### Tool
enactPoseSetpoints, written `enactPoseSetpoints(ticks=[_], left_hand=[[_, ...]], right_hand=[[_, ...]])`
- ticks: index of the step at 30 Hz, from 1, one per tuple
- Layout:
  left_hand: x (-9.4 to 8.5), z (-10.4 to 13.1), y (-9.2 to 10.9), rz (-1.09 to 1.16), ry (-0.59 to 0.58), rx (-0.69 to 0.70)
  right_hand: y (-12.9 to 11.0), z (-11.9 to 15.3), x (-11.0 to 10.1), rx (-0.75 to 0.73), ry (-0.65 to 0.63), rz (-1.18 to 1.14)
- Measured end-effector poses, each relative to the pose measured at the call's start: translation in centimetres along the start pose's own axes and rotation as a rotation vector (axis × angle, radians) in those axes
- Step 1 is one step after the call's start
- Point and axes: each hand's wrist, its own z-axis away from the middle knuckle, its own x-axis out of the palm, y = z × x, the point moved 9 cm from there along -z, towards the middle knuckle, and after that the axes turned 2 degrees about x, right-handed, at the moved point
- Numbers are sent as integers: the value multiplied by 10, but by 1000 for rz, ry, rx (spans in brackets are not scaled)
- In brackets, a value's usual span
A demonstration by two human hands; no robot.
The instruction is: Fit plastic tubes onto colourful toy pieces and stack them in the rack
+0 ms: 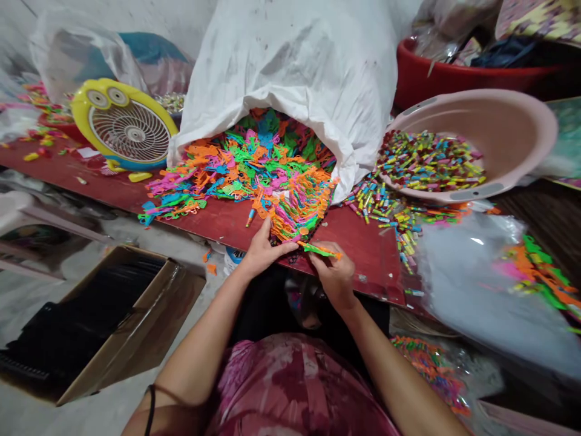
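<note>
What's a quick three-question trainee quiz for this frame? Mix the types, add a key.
1. Open: Which two colours show on the thin strip pinched in the right hand?
2. True or false: The yellow fan stands inside the white sack.
3. Fill the blank: As seen in the picture, the pink basin is to the ____ of the white sack.

Key:
1. Orange and green.
2. False: the yellow fan stands on the red table, to the left of the sack.
3. Right.
</note>
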Motion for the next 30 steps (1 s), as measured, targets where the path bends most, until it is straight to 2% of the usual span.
enactPoseSetpoints(ticks=[3,6,13,19,23,26,30], left_hand=[[-4,-1,0,6,-37,-30],[-6,-2,1,88,-58,5],[-9,-4,-2,163,-56,32],[-7,-5,-1,239,-103,9],[-8,-7,-1,300,-116,21],[-8,-9,1,351,-140,44],[-7,-10,-1,417,-185,35]], right_hand=[[-8,1,6,-91,-71,44],[-13,3,9,-127,-132,76],[-16,6,3,-193,-178,50],[-12,-6,6,-144,-186,26],[-7,-7,10,-69,-143,8],[-1,-4,13,-20,-113,45],[0,-2,15,-39,-99,134]])
